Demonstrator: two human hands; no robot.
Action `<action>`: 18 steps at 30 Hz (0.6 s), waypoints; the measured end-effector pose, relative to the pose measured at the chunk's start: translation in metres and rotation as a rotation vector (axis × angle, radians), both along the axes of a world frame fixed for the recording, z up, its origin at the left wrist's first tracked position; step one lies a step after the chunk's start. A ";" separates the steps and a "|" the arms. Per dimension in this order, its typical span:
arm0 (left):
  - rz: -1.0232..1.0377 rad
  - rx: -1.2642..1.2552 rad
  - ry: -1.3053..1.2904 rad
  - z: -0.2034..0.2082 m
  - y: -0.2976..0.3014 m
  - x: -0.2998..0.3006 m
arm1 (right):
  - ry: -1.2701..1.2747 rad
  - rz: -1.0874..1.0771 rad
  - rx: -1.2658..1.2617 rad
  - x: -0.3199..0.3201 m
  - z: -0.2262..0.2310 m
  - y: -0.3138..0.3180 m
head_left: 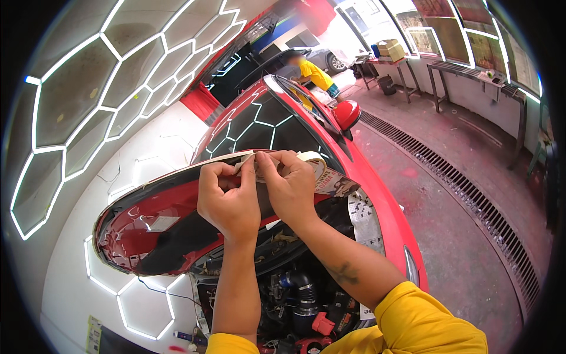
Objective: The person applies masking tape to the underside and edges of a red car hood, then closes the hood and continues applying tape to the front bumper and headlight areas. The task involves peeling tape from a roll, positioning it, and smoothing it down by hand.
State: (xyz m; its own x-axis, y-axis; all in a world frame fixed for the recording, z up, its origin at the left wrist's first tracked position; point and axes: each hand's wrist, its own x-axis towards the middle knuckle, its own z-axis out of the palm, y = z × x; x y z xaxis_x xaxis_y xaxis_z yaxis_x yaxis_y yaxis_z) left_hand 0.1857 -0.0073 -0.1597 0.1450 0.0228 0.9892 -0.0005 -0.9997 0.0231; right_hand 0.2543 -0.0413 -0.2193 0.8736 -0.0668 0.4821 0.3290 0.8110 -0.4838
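Note:
At the edge of the raised red hood [147, 221], my left hand [229, 197] and my right hand [289, 183] meet with thumbs and fingertips pinched together. Between them is a pale strip of masking tape [246, 158]. The cream masking tape roll [319, 162] sits behind my right fingers, partly hidden. A printed sheet of newspaper [336, 184] hangs along the hood edge beside my right hand. How far the strip is stuck to the edge cannot be made out.
Below my forearms lies the open engine bay [295, 295], with another paper sheet [365, 221] along the red fender. A co-worker in yellow [315, 74] leans at the car's far side. Metal benches [471, 74] and a floor drain grate [460, 189] are to the right.

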 end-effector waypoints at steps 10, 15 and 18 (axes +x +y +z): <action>0.011 -0.186 -0.038 -0.004 -0.006 0.004 | 0.016 0.116 -0.188 0.008 0.000 -0.003; 0.027 -0.241 -0.039 0.001 -0.007 0.001 | 0.019 0.152 -0.318 0.018 -0.008 -0.002; 0.043 -0.330 -0.022 0.005 -0.011 -0.001 | 0.044 0.126 -0.389 0.021 -0.008 -0.008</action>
